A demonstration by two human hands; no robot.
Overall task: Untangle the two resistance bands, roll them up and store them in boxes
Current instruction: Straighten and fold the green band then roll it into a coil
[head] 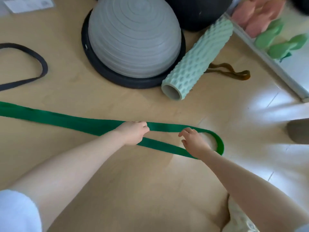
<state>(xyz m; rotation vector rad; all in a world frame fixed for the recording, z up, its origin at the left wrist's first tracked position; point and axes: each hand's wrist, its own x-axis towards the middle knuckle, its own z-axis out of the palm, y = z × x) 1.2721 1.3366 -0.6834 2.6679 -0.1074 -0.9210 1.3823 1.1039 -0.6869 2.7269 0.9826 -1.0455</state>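
A wide green resistance band (66, 118) lies flat on the wooden floor, running from the left edge to a loop end at the right. My left hand (133, 133) rests on the band where its two strands meet, fingers curled over the upper strand. My right hand (192, 141) hovers inside the loop end with fingers loosely spread, its wrist crossing the lower strand. A black resistance band (41, 67) lies apart at the far left, curving out of view. No boxes are visible.
Beyond the green band stand a grey balance dome (133, 39) on a black base, a mint foam roller (197, 61) and a thin brown band (234, 72). A mirror (275, 52) leans at the right. A dark object (299, 131) sits at the right edge.
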